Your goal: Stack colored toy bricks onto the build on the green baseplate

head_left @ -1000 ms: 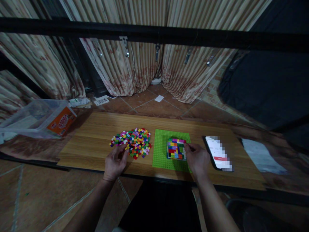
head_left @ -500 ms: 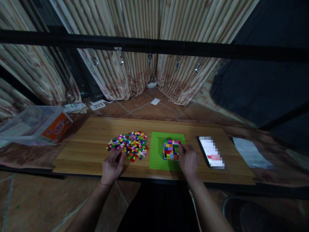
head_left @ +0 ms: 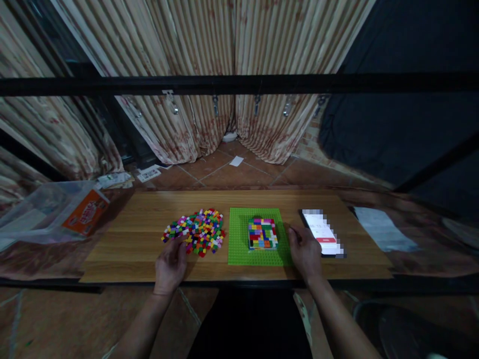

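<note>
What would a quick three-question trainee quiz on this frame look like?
1. True or false: the phone lies to the right of the green plate.
2. The left hand is nearest to: A the loose brick pile; B the phone; C the right hand.
3. What stands on the green plate?
Key: 1 true. 2 A. 3 a block of stacked coloured bricks.
</note>
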### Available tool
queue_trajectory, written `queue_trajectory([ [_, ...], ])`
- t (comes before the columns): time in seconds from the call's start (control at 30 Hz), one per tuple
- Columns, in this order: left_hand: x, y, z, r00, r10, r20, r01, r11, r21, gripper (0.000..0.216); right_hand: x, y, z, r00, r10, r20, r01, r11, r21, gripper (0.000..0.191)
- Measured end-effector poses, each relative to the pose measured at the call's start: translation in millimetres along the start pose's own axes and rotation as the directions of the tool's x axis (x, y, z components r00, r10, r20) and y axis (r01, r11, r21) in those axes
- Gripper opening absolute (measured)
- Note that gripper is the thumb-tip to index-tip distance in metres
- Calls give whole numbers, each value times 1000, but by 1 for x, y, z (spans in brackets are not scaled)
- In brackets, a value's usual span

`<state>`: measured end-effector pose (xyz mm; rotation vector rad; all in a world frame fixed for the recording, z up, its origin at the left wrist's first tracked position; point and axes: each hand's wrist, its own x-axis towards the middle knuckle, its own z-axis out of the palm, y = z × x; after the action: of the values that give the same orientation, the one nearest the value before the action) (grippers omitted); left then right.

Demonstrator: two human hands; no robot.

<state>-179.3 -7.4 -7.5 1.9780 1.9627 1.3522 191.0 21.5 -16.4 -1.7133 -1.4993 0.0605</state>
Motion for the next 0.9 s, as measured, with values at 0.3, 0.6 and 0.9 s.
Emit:
queue_trajectory([
  [0.3, 10, 81, 34, 996, 93, -4, -92, 971, -222, 15, 3, 8, 4, 998, -5, 57, 2, 999, 46, 35],
  [0.6, 32, 161, 105, 920, 313, 235, -251, 933, -258, 16, 4, 7, 2, 999, 11, 53, -16, 994, 110, 29],
  [0.9, 32, 159, 117, 889, 354, 289, -329, 935, -132, 19, 4, 8, 2, 997, 11, 73, -19, 994, 112, 26],
])
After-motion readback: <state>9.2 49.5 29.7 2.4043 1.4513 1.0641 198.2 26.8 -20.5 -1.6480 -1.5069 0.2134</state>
